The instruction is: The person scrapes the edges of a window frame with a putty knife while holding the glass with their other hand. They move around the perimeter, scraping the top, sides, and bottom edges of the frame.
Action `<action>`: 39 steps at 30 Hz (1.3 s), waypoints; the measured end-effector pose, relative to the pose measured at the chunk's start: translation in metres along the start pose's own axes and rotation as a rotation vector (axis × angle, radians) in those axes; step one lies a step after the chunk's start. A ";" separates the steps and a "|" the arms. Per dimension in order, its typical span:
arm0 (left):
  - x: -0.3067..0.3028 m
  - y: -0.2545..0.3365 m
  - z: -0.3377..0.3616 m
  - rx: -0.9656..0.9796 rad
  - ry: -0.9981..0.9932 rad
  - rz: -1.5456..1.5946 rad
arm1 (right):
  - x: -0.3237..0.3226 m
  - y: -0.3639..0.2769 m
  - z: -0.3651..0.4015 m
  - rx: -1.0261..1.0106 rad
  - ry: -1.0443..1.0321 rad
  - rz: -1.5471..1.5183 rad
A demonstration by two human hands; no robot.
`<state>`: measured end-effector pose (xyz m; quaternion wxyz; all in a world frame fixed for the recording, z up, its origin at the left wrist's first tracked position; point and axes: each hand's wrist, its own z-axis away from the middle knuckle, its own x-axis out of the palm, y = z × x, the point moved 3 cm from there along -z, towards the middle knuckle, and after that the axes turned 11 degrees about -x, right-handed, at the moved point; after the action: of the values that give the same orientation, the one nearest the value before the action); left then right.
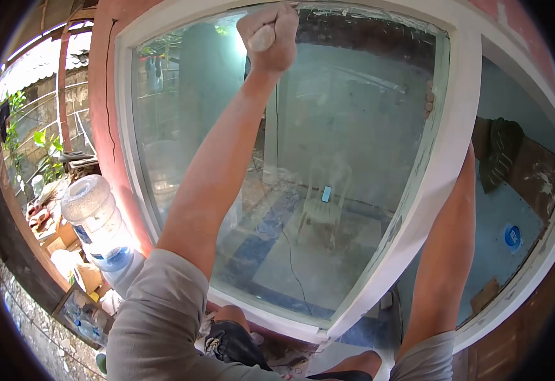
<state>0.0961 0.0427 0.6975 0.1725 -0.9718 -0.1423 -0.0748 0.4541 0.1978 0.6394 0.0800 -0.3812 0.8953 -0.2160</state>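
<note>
My left hand (274, 39) is raised to the upper edge of the glass pane (353, 120), its fingers closed in a fist. A pale, rounded end (263, 38) shows in the fist, but I cannot make out what it belongs to. The pane sits in a white window frame (464, 82) with rough, chipped inner edges. My right arm passes through the opening right of the upright post. Only the fingertips of my right hand (429, 100) show, through the glass, curled around the back of that post; the rest is hidden.
Through the pane I see a plastic chair (322, 213) with a phone (326, 193) on it, and a thin dark cable (290, 254). A large water bottle (90, 209) stands at left by the pink wall (105, 82). A dark cloth (502, 152) hangs in the right opening.
</note>
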 end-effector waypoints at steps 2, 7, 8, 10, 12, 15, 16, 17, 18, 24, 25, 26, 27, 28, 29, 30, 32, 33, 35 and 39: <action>0.004 0.013 0.015 -0.070 0.017 -0.089 | 0.000 0.001 0.001 0.024 0.007 -0.025; -0.008 0.006 0.060 0.162 -0.061 -0.010 | -0.006 0.005 0.000 0.037 0.001 -0.050; -0.004 0.009 0.048 0.133 -0.037 -0.142 | -0.006 0.003 -0.002 0.039 0.020 -0.032; 0.002 0.016 0.014 0.026 0.007 -0.300 | -0.011 0.006 -0.003 0.039 -0.009 -0.036; 0.006 0.008 0.004 -0.034 0.044 -0.194 | 0.009 -0.002 -0.003 0.025 -0.045 -0.039; 0.004 0.017 0.033 -0.056 0.003 -0.034 | 0.036 -0.013 0.015 0.053 0.185 0.055; 0.002 0.019 0.043 0.036 -0.039 0.007 | 0.032 -0.012 0.013 0.057 0.154 -0.005; 0.002 0.024 0.052 -0.034 -0.081 0.017 | 0.028 -0.010 0.012 0.058 0.138 -0.035; 0.003 0.024 0.048 -0.033 -0.073 0.016 | 0.025 -0.008 0.010 0.060 0.121 -0.065; 0.011 0.006 -0.009 -0.139 -0.014 0.058 | 0.002 -0.001 0.000 0.119 0.133 -0.033; 0.012 0.010 0.003 -0.133 0.008 -0.046 | -0.001 0.000 0.000 0.113 0.116 -0.032; 0.012 0.023 0.016 -0.127 0.029 -0.152 | -0.002 0.001 0.000 0.109 0.097 -0.035; 0.008 0.016 0.031 -0.121 0.041 -0.085 | -0.004 0.001 -0.001 0.105 0.077 -0.035; 0.002 0.009 0.042 -0.071 -0.030 0.010 | -0.006 0.001 -0.001 0.102 0.060 -0.042; -0.001 0.013 0.043 -0.020 -0.106 0.105 | -0.008 0.003 -0.002 0.097 0.042 -0.048; 0.001 0.013 0.038 0.005 -0.061 0.081 | -0.010 0.005 -0.002 0.095 0.020 -0.050; 0.010 0.010 0.017 -0.084 0.011 -0.062 | -0.015 0.006 -0.005 0.085 -0.002 -0.063; 0.012 0.002 0.002 -0.076 0.021 0.002 | -0.005 0.002 -0.001 0.100 0.043 -0.063; 0.011 0.000 -0.004 -0.139 0.018 -0.013 | 0.009 -0.003 0.003 0.129 0.136 -0.067; 0.005 0.012 0.037 -0.057 -0.036 -0.026 | 0.010 -0.003 0.001 0.108 0.153 0.020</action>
<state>0.1083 0.0463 0.6605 0.1409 -0.9757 -0.1556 -0.0633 0.4492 0.1884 0.6405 0.0340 -0.3497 0.8896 -0.2917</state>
